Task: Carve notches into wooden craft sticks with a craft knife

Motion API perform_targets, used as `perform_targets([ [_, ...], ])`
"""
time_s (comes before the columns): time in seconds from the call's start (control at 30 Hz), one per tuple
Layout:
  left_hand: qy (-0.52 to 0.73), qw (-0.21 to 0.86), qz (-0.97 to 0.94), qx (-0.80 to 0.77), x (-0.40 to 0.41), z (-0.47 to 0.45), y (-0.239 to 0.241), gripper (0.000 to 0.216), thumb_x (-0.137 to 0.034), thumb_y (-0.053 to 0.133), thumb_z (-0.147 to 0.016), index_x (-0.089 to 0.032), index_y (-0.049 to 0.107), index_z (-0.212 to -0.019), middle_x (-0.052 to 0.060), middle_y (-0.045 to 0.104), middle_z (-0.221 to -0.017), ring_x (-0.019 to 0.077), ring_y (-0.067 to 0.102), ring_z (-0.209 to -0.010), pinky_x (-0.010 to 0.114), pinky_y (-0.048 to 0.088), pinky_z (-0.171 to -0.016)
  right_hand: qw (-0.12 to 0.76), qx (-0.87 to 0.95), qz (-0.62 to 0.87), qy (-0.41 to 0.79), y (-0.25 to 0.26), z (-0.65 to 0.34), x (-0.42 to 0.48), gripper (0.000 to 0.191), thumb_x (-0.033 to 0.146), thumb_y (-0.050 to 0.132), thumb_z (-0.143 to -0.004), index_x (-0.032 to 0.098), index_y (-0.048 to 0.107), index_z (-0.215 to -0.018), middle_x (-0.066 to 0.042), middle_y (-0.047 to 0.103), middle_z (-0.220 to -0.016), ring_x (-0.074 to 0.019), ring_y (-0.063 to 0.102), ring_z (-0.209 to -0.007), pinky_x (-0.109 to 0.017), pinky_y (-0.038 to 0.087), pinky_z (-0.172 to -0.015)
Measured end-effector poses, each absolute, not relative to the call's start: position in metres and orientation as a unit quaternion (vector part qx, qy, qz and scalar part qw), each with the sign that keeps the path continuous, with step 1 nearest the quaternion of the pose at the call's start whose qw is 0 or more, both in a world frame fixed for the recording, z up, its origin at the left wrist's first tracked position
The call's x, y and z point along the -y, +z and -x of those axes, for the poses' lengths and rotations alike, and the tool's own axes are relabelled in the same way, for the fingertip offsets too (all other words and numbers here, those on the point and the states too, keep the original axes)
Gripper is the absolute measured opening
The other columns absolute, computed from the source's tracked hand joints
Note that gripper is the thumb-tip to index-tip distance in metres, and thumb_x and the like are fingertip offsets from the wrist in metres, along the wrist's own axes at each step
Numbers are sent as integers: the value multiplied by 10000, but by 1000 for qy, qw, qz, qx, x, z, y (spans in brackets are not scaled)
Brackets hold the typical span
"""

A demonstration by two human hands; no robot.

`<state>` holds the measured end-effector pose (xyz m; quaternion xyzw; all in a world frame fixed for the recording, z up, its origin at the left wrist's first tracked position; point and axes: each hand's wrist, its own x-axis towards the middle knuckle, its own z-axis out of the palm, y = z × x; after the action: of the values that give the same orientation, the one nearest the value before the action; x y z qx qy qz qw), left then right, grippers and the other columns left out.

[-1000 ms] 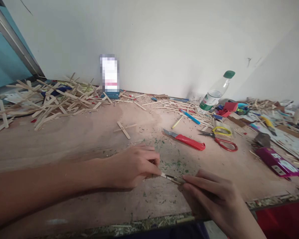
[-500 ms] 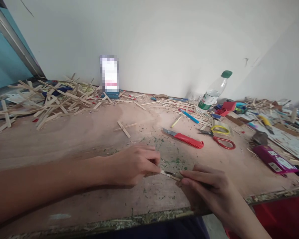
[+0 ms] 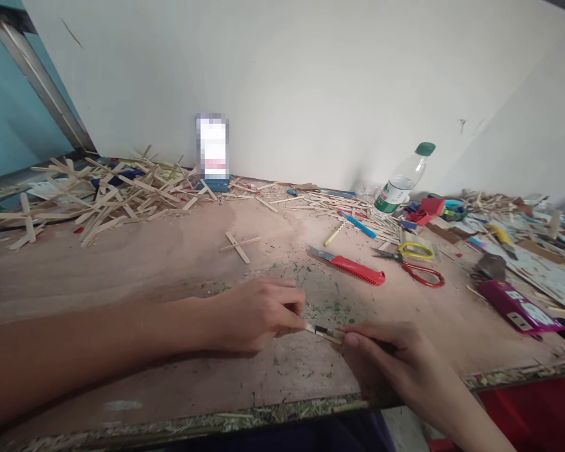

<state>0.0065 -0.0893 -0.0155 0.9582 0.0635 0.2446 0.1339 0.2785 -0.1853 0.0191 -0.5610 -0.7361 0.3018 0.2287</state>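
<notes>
My left hand [image 3: 266, 314] rests on the wooden table, its fingers closed and pinning the end of a small wooden stick [image 3: 328, 338] to the surface. Between the fingertips of my right hand [image 3: 395, 351] is a slim craft knife [image 3: 326, 330]; its dark blade lies along the stick, close to my left fingertips. Most of the knife's handle is hidden by my right fingers. Beyond my left hand, two crossed wooden sticks [image 3: 238, 247] lie on the table. A red box cutter [image 3: 355, 269] with its blade out lies behind both hands.
Scissors [image 3: 412, 258], a blue pen-like tool [image 3: 358, 224] and a water bottle [image 3: 395, 191] are to the right. A purple packet [image 3: 518, 304] lies near the right edge. Joined sticks [image 3: 117, 194] pile up at back left, beside a blurred-out phone [image 3: 215, 147] standing against the wall.
The view has shifted slightly, so the background sits a little lower. Both hands keep nearly the same place and grip, and the knife blade stays at the stick.
</notes>
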Motion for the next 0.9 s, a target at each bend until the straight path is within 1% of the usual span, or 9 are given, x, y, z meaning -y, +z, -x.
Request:
perform_targets([
  [0.13,234,123,-962,-65,89,-7,-15,211,-26,580,-958,-182,713,-907,50,690,-960,189,586,-864,319,439,-782,214,740,562,302,22,-278,185,526,512,538,-1058,196,746,-692,-11,658,-587,-152,557,-528,-239,384,-454],
  [0.23,233,112,-964,-60,91,-6,-14,216,-20,563,-959,-174,707,-911,58,683,-954,194,573,-860,326,443,-778,215,745,560,292,23,-277,185,507,482,544,-1062,196,758,-702,-8,668,-590,-146,570,-524,-230,376,-443],
  [0.33,238,97,-965,-53,92,-6,-12,197,-27,573,-965,-163,701,-902,64,681,-958,201,558,-855,343,439,-773,226,753,556,271,20,-278,187,437,431,572,-1053,207,812,-766,-17,732,-629,-170,674,-563,-221,467,-482],
  [0.43,229,89,-968,-56,92,-6,-12,179,-35,586,-969,-165,694,-910,65,684,-960,205,554,-858,351,437,-774,254,762,542,247,13,-280,190,311,367,610,-1034,225,874,-950,-40,834,-801,-213,793,-714,-231,588,-612],
  [0.53,215,87,-971,-59,92,-5,-13,171,-37,591,-969,-174,685,-929,66,685,-973,209,565,-874,352,443,-783,264,771,534,227,8,-281,193,279,328,609,-1037,238,873,-1043,-56,862,-941,-226,823,-811,-234,609,-649],
  [0.63,212,88,-972,-59,92,-5,-14,171,-31,596,-961,-182,674,-946,63,680,-977,208,572,-881,347,450,-789,248,771,537,238,10,-279,194,316,351,579,-1058,227,863,-1001,-42,845,-848,-208,797,-727,-237,586,-626],
  [0.77,226,83,-969,-56,94,-6,-13,172,-18,598,-937,-176,660,-964,58,667,-961,209,559,-861,351,445,-774,198,763,553,269,20,-275,190,457,432,510,-1088,196,823,-854,-24,771,-694,-169,677,-580,-242,475,-532],
  [0.83,227,75,-969,-56,95,-6,-13,182,-16,593,-927,-180,652,-979,58,660,-950,212,562,-850,355,445,-770,175,760,564,273,23,-274,189,511,457,484,-1096,180,800,-806,-21,720,-640,-157,617,-553,-251,421,-511],
  [0.9,227,72,-969,-60,96,-6,-13,193,-18,589,-929,-186,648,-1001,61,661,-956,212,576,-852,351,452,-782,168,753,571,281,24,-274,190,513,461,483,-1098,176,797,-807,-19,701,-629,-155,593,-554,-259,406,-518],
])
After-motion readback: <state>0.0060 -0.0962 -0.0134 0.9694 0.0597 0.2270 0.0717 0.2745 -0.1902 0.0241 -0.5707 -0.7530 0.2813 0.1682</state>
